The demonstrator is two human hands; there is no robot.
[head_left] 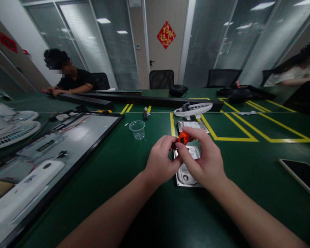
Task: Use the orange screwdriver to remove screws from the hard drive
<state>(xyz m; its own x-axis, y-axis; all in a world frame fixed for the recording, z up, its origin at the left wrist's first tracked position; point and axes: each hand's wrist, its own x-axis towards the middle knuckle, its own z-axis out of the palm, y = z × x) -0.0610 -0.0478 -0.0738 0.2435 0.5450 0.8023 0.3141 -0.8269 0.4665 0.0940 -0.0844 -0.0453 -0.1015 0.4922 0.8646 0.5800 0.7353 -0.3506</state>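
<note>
In front of me, my right hand (205,158) pinches a small orange-and-black tool handle (183,137) between thumb and fingers. My left hand (161,158) is closed beside it, its fingertips meeting the right ones; what they grip, if anything, is hidden. Below both hands a silver hard drive (186,178) lies on the green table, partly covered by them. Just beyond it lies a second hard drive (192,126). A clear plastic cup (137,130) stands upright to the left of my hands.
At left lies a large panel (93,129) with a white casing (28,189) on it, beside white fan parts (23,127). A white fan grille (193,109) is behind the drives, near a long black bar (144,100). At right rests a tablet (303,175). Two people sit across.
</note>
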